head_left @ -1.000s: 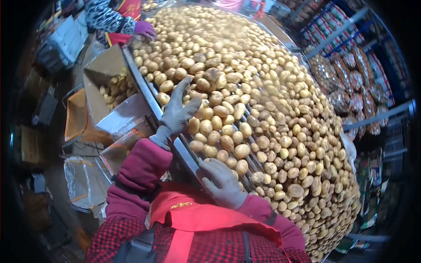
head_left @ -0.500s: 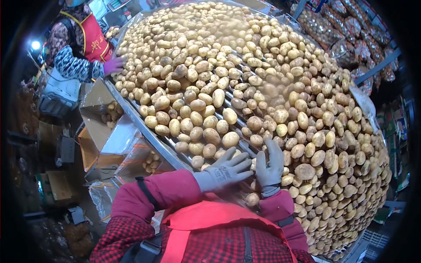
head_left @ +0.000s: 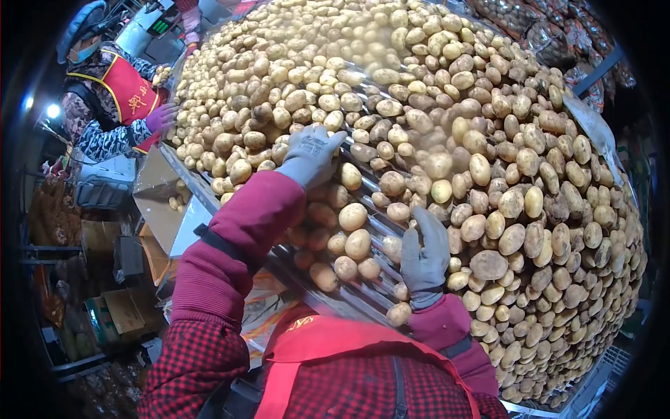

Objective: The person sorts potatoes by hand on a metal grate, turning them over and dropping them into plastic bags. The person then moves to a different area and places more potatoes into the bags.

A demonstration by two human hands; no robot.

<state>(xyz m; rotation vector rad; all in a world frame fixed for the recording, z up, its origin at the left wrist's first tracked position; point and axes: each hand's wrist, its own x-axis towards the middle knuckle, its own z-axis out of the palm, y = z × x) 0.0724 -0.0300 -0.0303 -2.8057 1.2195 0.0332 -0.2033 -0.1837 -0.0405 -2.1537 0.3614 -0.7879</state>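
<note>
My left hand (head_left: 312,155), in a grey glove, lies over the potatoes (head_left: 352,216) left of the dark gap in the heap. Its fingers are spread and touch potatoes; its palm side is hidden. Closer to my body on the right, my right hand (head_left: 427,255), gloved too, is raised with thumb and fingers apart, at the edge of the large potato heap (head_left: 530,209). Between the hands, metal rollers (head_left: 373,276) of the sorting table show with a few potatoes on them.
A co-worker (head_left: 115,98) in a red apron stands at the far left, one purple-gloved hand (head_left: 162,119) at the heap's edge. Cardboard boxes (head_left: 155,171) stand below the table's left side. Bagged potatoes (head_left: 551,42) are stacked at the back right.
My left hand has moved forward and left, away from my body and from my right hand. More rollers show between the hands. My right hand has stayed nearly in place.
</note>
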